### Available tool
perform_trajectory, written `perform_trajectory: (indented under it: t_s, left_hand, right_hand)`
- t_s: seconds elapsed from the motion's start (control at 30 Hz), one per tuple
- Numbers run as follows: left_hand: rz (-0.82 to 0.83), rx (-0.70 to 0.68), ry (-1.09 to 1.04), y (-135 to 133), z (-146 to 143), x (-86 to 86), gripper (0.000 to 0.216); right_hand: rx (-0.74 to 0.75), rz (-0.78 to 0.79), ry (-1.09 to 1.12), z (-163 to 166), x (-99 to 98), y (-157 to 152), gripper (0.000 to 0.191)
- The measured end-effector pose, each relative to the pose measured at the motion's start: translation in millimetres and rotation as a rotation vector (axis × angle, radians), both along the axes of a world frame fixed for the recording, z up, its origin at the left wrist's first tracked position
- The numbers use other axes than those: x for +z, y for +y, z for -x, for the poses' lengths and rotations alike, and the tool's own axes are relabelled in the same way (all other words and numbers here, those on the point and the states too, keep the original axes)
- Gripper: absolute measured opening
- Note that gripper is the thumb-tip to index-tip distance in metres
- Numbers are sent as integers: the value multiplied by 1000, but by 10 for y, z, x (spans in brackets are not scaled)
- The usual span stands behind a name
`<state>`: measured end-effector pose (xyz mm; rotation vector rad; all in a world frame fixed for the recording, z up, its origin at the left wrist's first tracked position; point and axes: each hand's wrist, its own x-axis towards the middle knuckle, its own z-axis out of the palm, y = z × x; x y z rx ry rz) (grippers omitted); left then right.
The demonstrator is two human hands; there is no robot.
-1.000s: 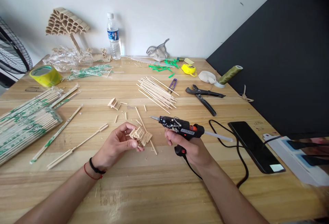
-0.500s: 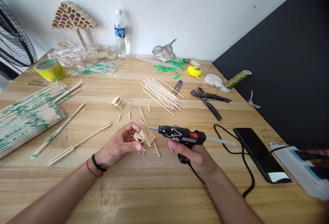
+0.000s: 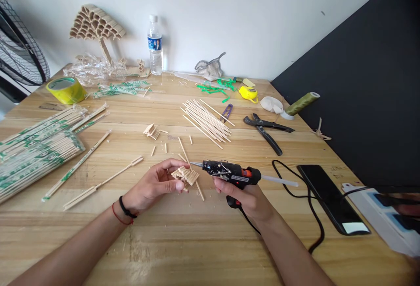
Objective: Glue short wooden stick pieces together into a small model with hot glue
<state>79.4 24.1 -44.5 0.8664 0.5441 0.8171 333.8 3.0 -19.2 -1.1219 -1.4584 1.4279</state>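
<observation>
Left hand [image 3: 154, 185] pinches stick block [image 3: 186, 174]. Right hand [image 3: 244, 194] closed around glue gun [image 3: 229, 173], nozzle beside block. 1 loose stick [image 3: 198, 188] lies beneath; skewers [image 3: 205, 119], pliers [image 3: 265, 128], phone [image 3: 331, 198] nearby.

table [image 3: 210, 233]: pale matt wood, visible grain
glue gun [image 3: 231, 173]: black glossy plastic
sticks [image 3: 205, 119]: bare light wood
phone [image 3: 331, 198]: glossy dark screen
bottle [image 3: 155, 47]: clear plastic

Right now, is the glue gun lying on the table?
No, the right hand grips the glue gun above the table, its nozzle pointing at the small stick assembly held in the left hand.
</observation>
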Motion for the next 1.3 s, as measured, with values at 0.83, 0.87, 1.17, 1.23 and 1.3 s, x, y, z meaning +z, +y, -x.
perform_trajectory:
  t_s: [0.83, 0.87, 1.17, 1.23, 1.3]
  left_hand:
    - [-48, -20, -19, -15, 25, 4, 34]
    - [-42, -21, -21, -14, 25, 3, 34]
    - [-21, -19, -38, 0, 3, 17, 36]
    - [-20, -19, -41, -5, 4, 20, 35]
    - [-15, -17, -46, -9, 4, 21, 36]
  right_hand:
    - [177, -36, -72, -29, 93, 12, 21]
    - [196, -36, -63, -28, 95, 16, 21]
    - [237, -36, -73, -41, 55, 19, 18]
    - [235, -36, -68, -45, 47, 16, 18]
    - [238, -36, -72, -48, 40, 16, 18]
